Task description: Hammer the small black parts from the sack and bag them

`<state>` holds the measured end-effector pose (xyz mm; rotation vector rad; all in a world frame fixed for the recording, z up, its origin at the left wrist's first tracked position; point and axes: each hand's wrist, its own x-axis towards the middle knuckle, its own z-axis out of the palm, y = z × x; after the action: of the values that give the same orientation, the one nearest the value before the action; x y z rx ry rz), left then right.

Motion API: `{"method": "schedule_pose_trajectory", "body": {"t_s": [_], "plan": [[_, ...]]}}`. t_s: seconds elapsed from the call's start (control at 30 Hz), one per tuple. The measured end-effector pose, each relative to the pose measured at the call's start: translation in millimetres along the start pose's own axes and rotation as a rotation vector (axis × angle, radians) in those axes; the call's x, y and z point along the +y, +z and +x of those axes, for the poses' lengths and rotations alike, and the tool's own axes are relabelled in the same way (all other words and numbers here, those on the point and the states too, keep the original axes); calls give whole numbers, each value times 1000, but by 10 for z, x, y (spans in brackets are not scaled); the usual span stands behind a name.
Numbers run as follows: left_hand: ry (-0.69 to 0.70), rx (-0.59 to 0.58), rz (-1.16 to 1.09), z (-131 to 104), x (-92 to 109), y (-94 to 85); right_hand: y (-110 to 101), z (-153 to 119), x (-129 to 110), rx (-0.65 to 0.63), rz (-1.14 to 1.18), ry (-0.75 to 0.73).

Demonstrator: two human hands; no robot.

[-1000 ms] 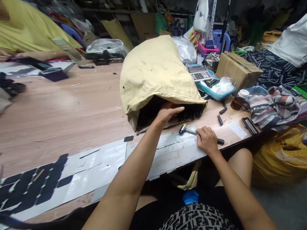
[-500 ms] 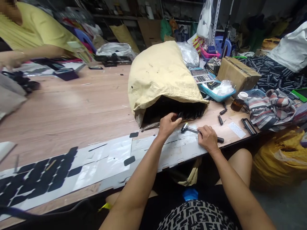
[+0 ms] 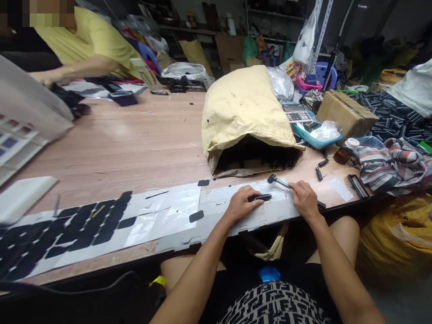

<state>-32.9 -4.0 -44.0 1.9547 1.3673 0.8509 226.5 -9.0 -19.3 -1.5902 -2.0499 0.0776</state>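
Observation:
My left hand (image 3: 242, 203) is closed on a slim black part (image 3: 262, 197), which it holds low over the pale sheet at the table's front edge. What the part is cannot be made out. In my right hand (image 3: 305, 198) is a small hammer (image 3: 279, 182), gripped around its handle, with the dark head pointing left and the black handle end sticking out on the right. Just beyond both hands lies a big cream sack (image 3: 246, 108), its mouth facing me. Dark pieces show inside it, mostly in shadow.
Rows of black rounded patches (image 3: 77, 225) lie on white sheet at left. On the right are a blue basket (image 3: 317, 139), a calculator (image 3: 297, 113), a cardboard box (image 3: 347, 112), a brown jar (image 3: 344, 153) and a striped cloth (image 3: 388, 162). A co-worker in yellow (image 3: 101, 45) sits far left.
My left hand has come back from the sack's mouth toward me with a black part in it. My right hand still holds the hammer. The view has shifted left.

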Motion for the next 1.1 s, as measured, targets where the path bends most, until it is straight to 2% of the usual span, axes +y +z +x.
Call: {"method": "schedule_pose_trajectory", "body": {"t_s": [0.07,0.17,0.27,0.43,0.63,0.8,0.97,1.1], "plan": [[0,8,-7,-1,5,-13,-114,-74,-50,22,142,14],[-2,32,-22,-7,1,-10,-261,-195,-148,-14,352,4],[0,50,-39,-7,-7,2,-322,-296,-233,-39,424,-7],[-4,58,-46,0,-11,9,-281,-384,-275,-79,352,9],[-16,42,-44,8,-6,7,-289,-343,-375,-57,396,-1],[-39,30,-38,11,22,-13,-253,-333,-458,-115,357,-15],[-39,29,-48,20,24,-20,-130,-200,-313,-64,300,2],[-38,31,-39,19,8,-24,51,22,-125,18,79,16]]}}
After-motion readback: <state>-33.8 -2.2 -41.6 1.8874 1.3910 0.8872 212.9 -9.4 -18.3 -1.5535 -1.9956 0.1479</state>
